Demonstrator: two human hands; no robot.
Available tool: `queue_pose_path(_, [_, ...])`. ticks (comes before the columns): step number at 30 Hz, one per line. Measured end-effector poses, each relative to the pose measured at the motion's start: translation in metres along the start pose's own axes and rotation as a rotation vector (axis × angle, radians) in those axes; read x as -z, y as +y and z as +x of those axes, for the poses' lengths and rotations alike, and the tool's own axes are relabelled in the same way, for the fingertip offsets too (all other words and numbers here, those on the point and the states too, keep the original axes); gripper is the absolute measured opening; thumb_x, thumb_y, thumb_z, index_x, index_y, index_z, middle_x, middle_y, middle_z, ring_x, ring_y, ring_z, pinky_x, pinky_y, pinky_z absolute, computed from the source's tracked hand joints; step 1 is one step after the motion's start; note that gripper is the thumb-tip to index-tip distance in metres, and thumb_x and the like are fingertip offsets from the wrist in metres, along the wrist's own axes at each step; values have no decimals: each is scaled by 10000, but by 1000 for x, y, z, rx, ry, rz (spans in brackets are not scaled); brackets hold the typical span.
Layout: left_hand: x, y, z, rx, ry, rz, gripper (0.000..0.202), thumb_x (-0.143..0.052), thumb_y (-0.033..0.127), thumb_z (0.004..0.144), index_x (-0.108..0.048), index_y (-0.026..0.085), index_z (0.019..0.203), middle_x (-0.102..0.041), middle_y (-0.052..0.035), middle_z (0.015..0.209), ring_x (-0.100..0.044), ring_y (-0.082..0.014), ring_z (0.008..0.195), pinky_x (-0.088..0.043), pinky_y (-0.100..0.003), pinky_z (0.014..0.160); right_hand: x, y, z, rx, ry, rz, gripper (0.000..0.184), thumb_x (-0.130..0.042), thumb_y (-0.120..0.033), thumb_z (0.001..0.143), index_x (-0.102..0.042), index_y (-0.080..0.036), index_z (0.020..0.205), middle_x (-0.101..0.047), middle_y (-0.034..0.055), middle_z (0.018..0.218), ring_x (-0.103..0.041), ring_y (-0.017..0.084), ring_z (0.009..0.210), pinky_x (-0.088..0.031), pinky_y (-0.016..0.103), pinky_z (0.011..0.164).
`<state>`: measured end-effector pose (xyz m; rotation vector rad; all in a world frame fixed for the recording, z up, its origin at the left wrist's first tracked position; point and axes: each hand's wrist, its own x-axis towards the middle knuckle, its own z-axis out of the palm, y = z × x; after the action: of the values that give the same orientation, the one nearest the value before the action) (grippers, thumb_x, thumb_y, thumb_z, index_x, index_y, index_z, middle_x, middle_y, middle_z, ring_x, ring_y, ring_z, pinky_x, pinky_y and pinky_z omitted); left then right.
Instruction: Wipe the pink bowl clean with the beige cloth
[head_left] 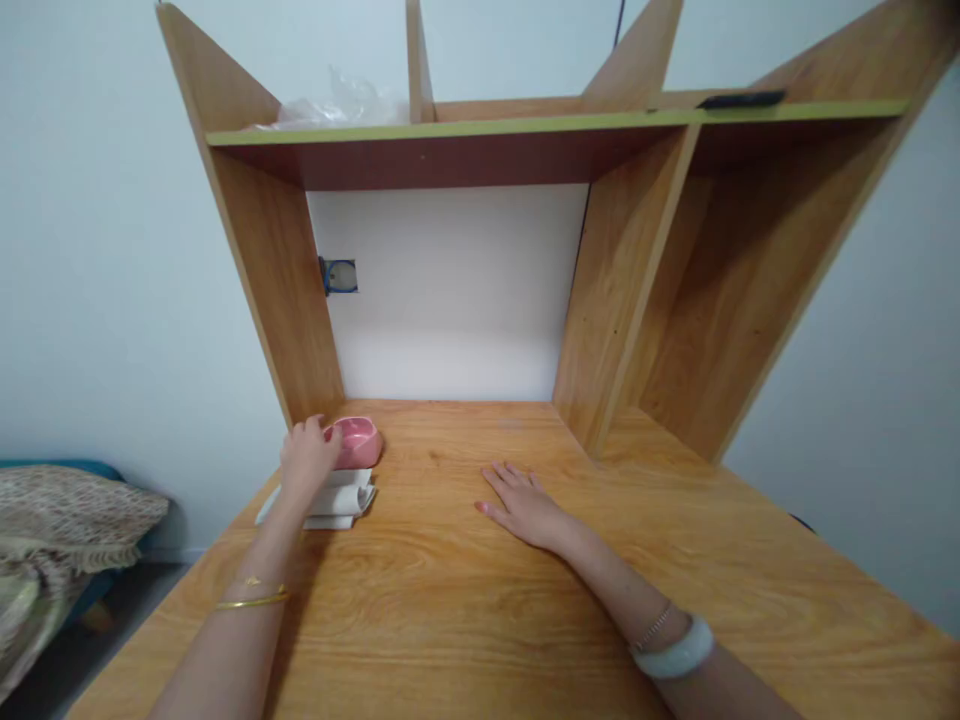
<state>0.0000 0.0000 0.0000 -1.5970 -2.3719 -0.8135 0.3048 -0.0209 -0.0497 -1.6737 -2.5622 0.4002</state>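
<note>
At the desk's back left, my left hand [309, 458] grips the left rim of a pink bowl [361, 446], its thumb over the edge and the other fingers at the outer side. The bowl stands upright and nothing shows inside the visible part. Just in front of it, partly under my left wrist, lies a folded white cloth [339, 502]. My right hand [523, 503] rests palm down on the bare wooden desk [450, 600], fingers spread and holding nothing.
A wooden shelf unit [450, 124] rises at the desk's back, with upright panels at left and right. On its shelf lie a clear plastic bag [337, 108] and a dark flat object [741, 100]. A wall socket box [342, 276] shows behind. A patterned blanket [67, 515] lies at far left.
</note>
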Motion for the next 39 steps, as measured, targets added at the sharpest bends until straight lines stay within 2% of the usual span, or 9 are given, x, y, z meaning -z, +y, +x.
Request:
queue_pose_path(3, [-9, -7, 3, 119, -194, -16, 562, -283, 424, 813, -440, -6, 1138, -546, -244, 1080, -524, -314, 1010, -394, -363, 794, -1, 0, 0, 1, 0, -3, 753, -185, -619, 795, -206, -113, 1352, -137, 140, 1414, -81, 278, 1290, -78, 457, 1016])
queue_pose_path(6, [-16, -12, 7, 158, -306, -28, 569, -291, 450, 796, -517, -15, 1036, -567, -275, 1028, -542, -338, 979, -403, -375, 769, -2, 1, 1, -3, 3, -6, 752, -183, -620, 795, -208, -114, 1351, -138, 138, 1415, -81, 276, 1291, -76, 456, 1016])
queue_pose_path(11, [-19, -20, 15, 161, -388, -100, 399, -382, 425, 727, -628, 111, 747, -658, -192, 822, -596, -330, 867, -433, -356, 699, -3, 2, 2, 6, 11, -2, 755, -178, -626, 792, -218, -118, 1349, -140, 129, 1415, -83, 270, 1291, -66, 448, 1019])
queue_pose_path(16, [-19, -23, 16, 185, -432, -226, 344, -391, 364, 712, -572, 167, 496, -612, -121, 483, -634, -286, 646, -458, -312, 588, -2, 1, 1, 1, 16, -1, 758, -170, -630, 791, -214, -120, 1351, -145, 126, 1414, -85, 266, 1292, -62, 445, 1020])
queue_pose_path(19, [-16, -15, 11, 209, -432, -326, 310, -390, 338, 715, -569, 162, 532, -574, -89, 411, -628, -269, 569, -467, -304, 542, -2, 1, 0, -3, 13, 6, 762, -169, -636, 788, -207, -125, 1352, -141, 124, 1416, -81, 268, 1292, -65, 452, 1017])
queue_pose_path(24, [-5, 14, -4, 201, -472, -577, 267, -367, 295, 749, -570, 125, 719, -593, -54, 446, -621, -209, 509, -485, -263, 496, -2, 1, 1, 5, 51, 28, 759, -199, -632, 789, -255, -110, 1336, -201, 139, 1401, -132, 282, 1281, -96, 449, 1013])
queue_pose_path(30, [-6, 54, -35, 164, -651, -845, 230, -350, 249, 798, -533, 111, 823, -617, -49, 490, -614, -152, 477, -501, -224, 494, 5, -7, 4, 113, 336, 223, 637, -236, -553, 829, -443, -93, 1217, -517, 152, 1171, -428, 234, 1109, -292, 351, 945])
queue_pose_path(35, [-18, 72, -58, 159, -783, -949, 196, -365, 231, 806, -517, 108, 792, -625, -51, 516, -621, -134, 485, -514, -204, 512, 6, -17, 6, 89, 455, 576, 568, -234, -519, 844, -415, -141, 1227, -618, 72, 814, -568, 183, 789, -442, 315, 721])
queue_pose_path(39, [-30, 77, -65, 172, -818, -957, 219, -374, 197, 796, -486, 91, 952, -607, -25, 468, -620, -147, 466, -513, -221, 501, 2, -22, 6, 46, 417, 795, 567, -227, -523, 838, -329, -158, 1260, -529, -20, 612, -488, 107, 475, -419, 230, 445])
